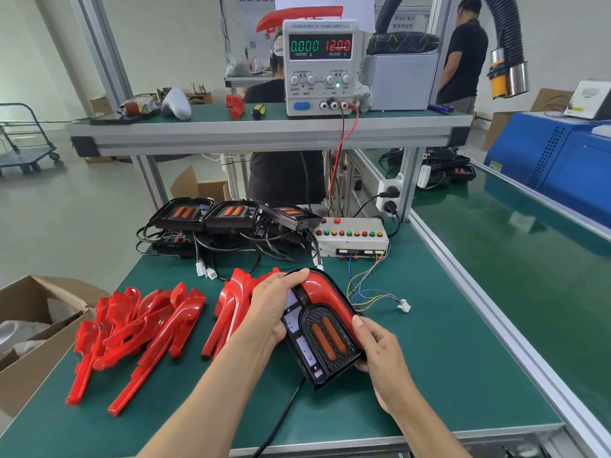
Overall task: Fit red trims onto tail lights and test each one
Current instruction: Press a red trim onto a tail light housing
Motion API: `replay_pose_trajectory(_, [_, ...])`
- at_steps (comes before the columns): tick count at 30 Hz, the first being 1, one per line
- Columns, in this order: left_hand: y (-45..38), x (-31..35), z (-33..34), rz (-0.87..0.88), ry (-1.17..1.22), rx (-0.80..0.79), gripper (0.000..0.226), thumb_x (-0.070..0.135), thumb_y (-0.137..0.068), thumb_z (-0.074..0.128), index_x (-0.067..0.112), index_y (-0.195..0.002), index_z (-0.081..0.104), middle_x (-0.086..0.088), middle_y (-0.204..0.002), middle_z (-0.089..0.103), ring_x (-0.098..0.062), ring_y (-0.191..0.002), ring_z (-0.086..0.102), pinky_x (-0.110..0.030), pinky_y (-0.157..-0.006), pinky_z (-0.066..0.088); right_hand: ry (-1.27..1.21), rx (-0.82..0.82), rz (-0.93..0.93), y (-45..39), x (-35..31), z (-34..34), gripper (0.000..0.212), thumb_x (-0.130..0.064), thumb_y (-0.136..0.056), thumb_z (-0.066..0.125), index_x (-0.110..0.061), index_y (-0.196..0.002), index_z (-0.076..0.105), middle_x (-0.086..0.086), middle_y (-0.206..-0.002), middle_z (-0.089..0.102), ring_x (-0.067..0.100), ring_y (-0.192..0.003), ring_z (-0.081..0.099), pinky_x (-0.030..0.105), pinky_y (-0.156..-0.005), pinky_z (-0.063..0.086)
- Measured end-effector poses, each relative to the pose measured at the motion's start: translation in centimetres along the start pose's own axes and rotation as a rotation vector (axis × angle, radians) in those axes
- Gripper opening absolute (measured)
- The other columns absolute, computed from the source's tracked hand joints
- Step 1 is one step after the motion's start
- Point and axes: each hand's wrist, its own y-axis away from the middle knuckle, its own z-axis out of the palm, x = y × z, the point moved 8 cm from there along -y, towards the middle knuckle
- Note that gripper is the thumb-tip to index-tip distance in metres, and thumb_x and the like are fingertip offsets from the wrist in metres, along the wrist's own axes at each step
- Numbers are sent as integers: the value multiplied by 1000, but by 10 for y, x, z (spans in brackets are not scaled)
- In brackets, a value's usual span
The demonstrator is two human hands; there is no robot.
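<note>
Both hands clamp one tail light (325, 338), left hand (274, 302) and right hand (380, 352) seating its red trim (325, 292); plugging into the test box (350, 236) probably follows.

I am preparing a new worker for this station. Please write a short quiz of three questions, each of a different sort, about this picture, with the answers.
1. True or false: the power supply shows 12.00 on its voltage display.
2. Multiple choice: where do the loose red trims lie, as the camera sees it? A) left of the held tail light B) on the upper shelf C) on the control box
3. Fill in: the left hand and right hand both hold the ____.

Key
1. True.
2. A; the tail light is to their right.
3. Tail light, with a red trim over its top.
</note>
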Motion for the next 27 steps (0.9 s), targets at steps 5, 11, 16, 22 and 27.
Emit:
replay_pose_trajectory(5, [5,3,0,37,-61,-36,19,10,-80,82,8,-89,65,-16,-82,74,-28,-65,71,-32,-59,58,351,-104,-66,-14,-24,-6,75,-77,-85,48,-4,-90,65,4,-83,68,16,-78,58,38,-82,45])
replay_pose_trajectory(11, [13,-10,19,66,-83,-82,16,5,-79,81,4,-88,68,-17,-76,68,-26,-58,66,-33,-57,59,510,-86,-91,-32,-39,14,69,-78,-92,40,-15,-89,69,-5,-82,72,8,-77,62,34,-84,52])
replay_pose_trajectory(16, [16,-12,22,92,-98,-93,19,6,-79,82,2,-89,66,-18,-77,68,-25,-59,65,-30,-55,57,592,46,-162,-28,-33,2,74,-84,-80,33,-18,-79,67,3,-77,72,7,-68,57,31,-72,49])
replay_pose_trajectory(22, [18,-11,23,114,-111,-97,23,10,-80,83,0,-93,67,-17,-78,70,-25,-60,67,-30,-55,57,600,67,-169,-29,-34,1,77,-84,-80,33,-15,-78,66,7,-77,72,11,-69,57,35,-74,51])
replay_pose_trajectory(27, [19,-10,23,87,-120,-114,24,11,-80,83,1,-94,67,-18,-79,71,-27,-62,67,-33,-58,58,570,66,-159,-27,-35,2,81,-85,-78,36,-10,-81,67,11,-79,72,11,-67,55,38,-75,52])
